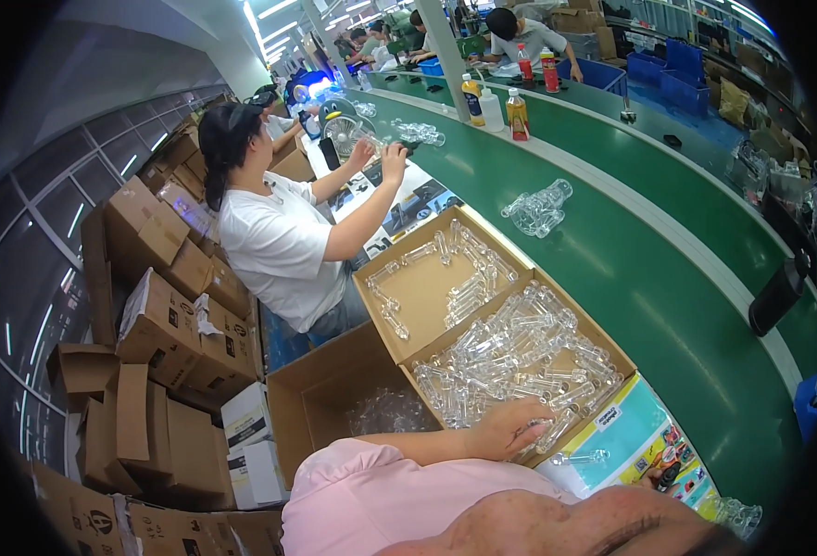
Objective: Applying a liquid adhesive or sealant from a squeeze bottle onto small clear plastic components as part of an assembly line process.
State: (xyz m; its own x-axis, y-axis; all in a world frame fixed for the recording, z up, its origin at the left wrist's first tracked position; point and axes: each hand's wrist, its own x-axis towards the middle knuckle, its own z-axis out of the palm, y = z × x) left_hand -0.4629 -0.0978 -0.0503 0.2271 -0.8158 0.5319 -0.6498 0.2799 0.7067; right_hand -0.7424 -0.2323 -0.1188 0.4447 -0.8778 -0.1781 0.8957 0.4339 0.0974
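Observation:
My left hand (510, 429) reaches into the near cardboard tray (612, 394), its fingers curled down and closed on a clear plastic tube (559, 430) at the tray's corner. Many similar clear tube-shaped parts (510, 347) lie heaped in that tray. Low at the right, my right hand (649, 480) is partly hidden behind my body. Its fingers close around a small black tool (670, 474) whose exact kind I cannot make out. One loose clear part (581, 458) rests on the colourful printed sheet (626, 435) between my hands.
A second tray (395, 278) with fewer clear parts adjoins the first. Below is an open carton (320, 380) containing clear pieces. The green conveyor (612, 287) carries a clear cluster (538, 208). A co-worker (274, 222) in white sits ahead; stacked cartons (163, 324) stand left.

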